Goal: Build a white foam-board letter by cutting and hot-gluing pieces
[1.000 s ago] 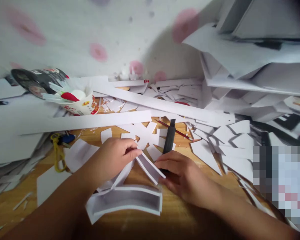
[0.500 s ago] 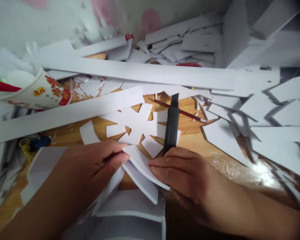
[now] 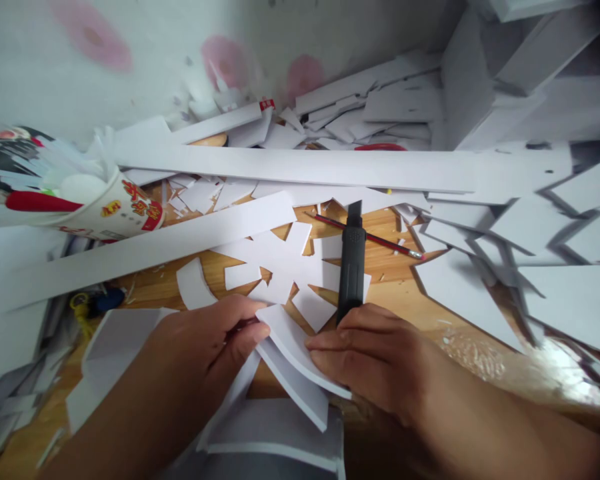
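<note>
My left hand [image 3: 205, 353] pinches the upper corner of a curved white foam board piece [image 3: 290, 347] between thumb and forefinger. A second curved strip [image 3: 300, 393] lies just under it, spreading away at the lower right. Against the upper piece's right edge press the closed fingers of my right hand [image 3: 380, 353]. Beyond them a black utility knife [image 3: 353, 267] points away with its blade out; its lower end is hidden at my right hand, and I cannot tell whether that hand grips it. Below my hands stands a curved white board form [image 3: 275, 423], partly out of view.
Cut white pieces [image 3: 280, 260] lie ahead of my hands, with a red-and-black pencil [image 3: 390, 245] near the knife. A paper cup [image 3: 125, 213] of tools stands left. Long white strips [image 3: 300, 163] cross the wooden table [image 3: 395, 293]; scraps pile at the right and back.
The whole view has shifted, so everything appears slightly lower and farther right. Both hands keep their hold on the white piece, with little visible movement.
</note>
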Demonstrator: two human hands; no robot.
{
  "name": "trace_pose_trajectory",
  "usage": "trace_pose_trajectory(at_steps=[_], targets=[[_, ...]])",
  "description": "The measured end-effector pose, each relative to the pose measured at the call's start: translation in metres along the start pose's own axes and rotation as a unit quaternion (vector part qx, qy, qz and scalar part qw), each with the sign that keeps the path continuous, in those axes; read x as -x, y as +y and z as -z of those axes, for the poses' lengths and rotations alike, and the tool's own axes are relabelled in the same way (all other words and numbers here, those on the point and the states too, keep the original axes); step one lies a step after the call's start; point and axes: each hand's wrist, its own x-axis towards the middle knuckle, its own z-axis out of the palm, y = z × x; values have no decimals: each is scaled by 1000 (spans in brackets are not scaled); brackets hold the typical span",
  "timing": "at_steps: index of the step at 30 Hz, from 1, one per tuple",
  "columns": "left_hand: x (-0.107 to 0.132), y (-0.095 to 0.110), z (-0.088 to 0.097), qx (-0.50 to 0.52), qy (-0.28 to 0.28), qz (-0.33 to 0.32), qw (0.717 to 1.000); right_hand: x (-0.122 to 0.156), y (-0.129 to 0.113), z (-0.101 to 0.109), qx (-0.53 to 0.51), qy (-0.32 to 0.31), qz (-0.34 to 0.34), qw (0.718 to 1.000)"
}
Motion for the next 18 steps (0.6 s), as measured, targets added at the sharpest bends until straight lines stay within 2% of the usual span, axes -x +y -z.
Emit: trace_pose_trajectory(at_steps=[3, 9, 13, 18], targets=[[0, 0, 0, 8, 6, 3, 1000, 1, 0, 0, -24, -9, -8, 1000], [-3, 2, 2, 17, -46, 22, 999, 3, 0, 0, -45, -30, -22, 998], [-5, 2, 1, 17, -50, 34, 998, 0, -3, 5, -49, -60, -45, 996], [-4, 1, 0, 11, -46, 36, 998, -1, -3, 5, -41, -57, -36, 997]])
